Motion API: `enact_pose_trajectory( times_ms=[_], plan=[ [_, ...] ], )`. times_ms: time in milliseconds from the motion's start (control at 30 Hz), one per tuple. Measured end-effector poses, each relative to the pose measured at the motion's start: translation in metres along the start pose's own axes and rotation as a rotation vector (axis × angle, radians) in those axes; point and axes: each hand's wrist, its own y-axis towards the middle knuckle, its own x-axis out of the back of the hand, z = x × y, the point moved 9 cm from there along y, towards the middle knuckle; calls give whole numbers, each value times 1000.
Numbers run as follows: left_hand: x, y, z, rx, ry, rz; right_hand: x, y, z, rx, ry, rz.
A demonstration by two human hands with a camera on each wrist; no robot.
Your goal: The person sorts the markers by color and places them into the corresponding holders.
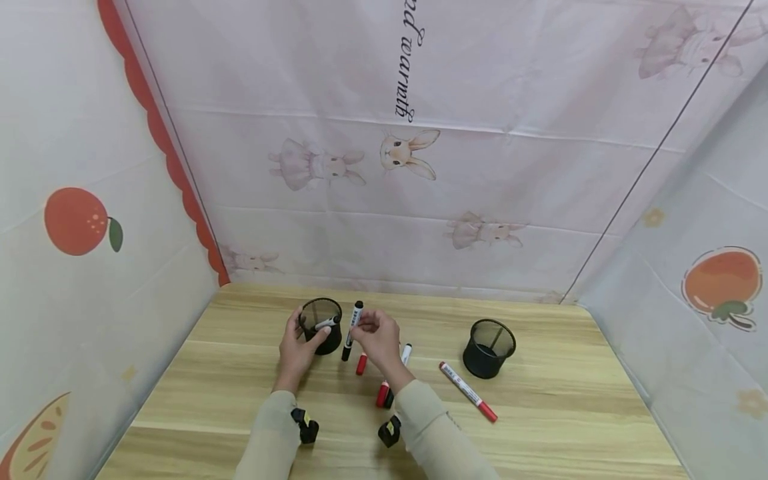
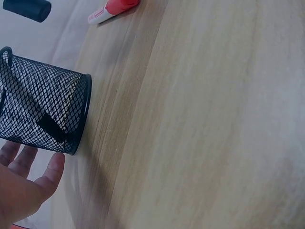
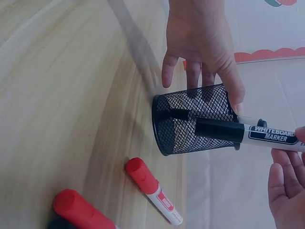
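Marker (image 1: 355, 321) between hands (image 1: 295, 351), in the right (image 1: 379, 338)

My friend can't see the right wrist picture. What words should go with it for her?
A right hand holds a black-capped whiteboard marker in front of a black mesh cup, which a left hand grips. Another marker is in the cup, and red-capped markers lie on the wooden table.
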Motion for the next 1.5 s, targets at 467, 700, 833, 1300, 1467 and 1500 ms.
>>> enact_pose_trajectory(
  times_ms=[467, 700, 833, 1300, 1467, 1500],
  plan=[
    [0, 1, 1, 10, 5, 3, 2, 7, 1, 58, 31, -32],
    [2, 0, 2, 19, 7, 7, 3, 8, 9, 83, 51, -46],
    [2, 1, 1, 9, 1, 4, 8, 2, 30, 108, 41, -57],
    [1, 1, -1, -16, -14, -12, 15, -2, 51, 204, 73, -123],
    [0, 1, -2, -19, -20, -6, 16, -2, 47, 206, 99, -151],
    [0, 1, -2, -20, -18, -4, 17, -2, 47, 205, 102, -155]
  ],
)
